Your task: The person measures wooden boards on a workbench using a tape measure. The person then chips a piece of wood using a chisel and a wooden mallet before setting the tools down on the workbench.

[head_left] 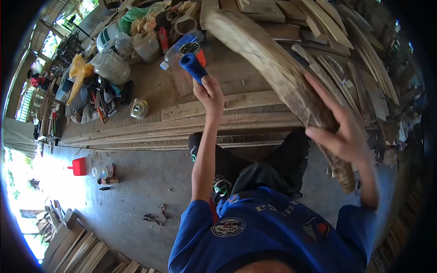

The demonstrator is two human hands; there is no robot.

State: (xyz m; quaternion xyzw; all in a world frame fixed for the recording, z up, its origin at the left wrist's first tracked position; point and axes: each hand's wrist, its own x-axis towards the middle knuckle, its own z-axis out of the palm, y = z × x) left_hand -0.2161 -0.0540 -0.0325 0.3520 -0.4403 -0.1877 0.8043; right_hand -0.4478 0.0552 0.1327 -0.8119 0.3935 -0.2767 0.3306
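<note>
In the head view my left hand (209, 93) is closed around a blue tube with a flared, round end (193, 67), raised above the workbench. What kind of tool it is I cannot make out. My right hand (339, 136), slightly blurred, grips the lower part of a long, rough piece of wood (282, 68). The thumb lies over its near side and a finger stretches along its far edge. This wood slants from the upper middle down to the right, its far end smeared by motion. Behind the blue tube stands an orange-red can (198, 53), with a clear plastic bottle (175, 52) alongside.
Planks (236, 101) lie along the front of the wooden workbench (150, 98). A tape measure (139, 109) sits near its edge, left of my hand. Jars (110, 68), bags and hand tools crowd the left. Wood strips (325, 20) pile up behind and right. A red dustpan (78, 166) rests on the floor.
</note>
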